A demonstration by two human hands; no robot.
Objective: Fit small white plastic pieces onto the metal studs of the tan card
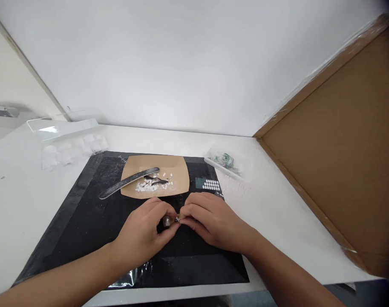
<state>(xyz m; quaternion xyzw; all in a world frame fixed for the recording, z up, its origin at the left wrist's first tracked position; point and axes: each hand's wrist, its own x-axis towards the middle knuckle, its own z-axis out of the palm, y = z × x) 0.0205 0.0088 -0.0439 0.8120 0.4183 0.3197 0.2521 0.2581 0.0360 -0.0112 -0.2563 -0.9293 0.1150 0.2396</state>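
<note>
My left hand [143,232] and my right hand [210,219] meet over the black mat [85,221], fingertips pinched together on a tiny dark and silver part [173,220] held between them. Both hands are closed in a pinch. Just beyond them lies a tan paper tray [178,170] holding several small white pieces [149,185] and a thin dark wire-like piece [157,180]. Dark tweezers [124,183] rest with their tips in the tray and their handle out on the mat.
A clear plastic compartment tray [69,145] stands at the back left. A clear tray with green parts [226,164] sits at the back right, a small sheet of white dots [210,184] near it. A brown board [341,149] walls the right side.
</note>
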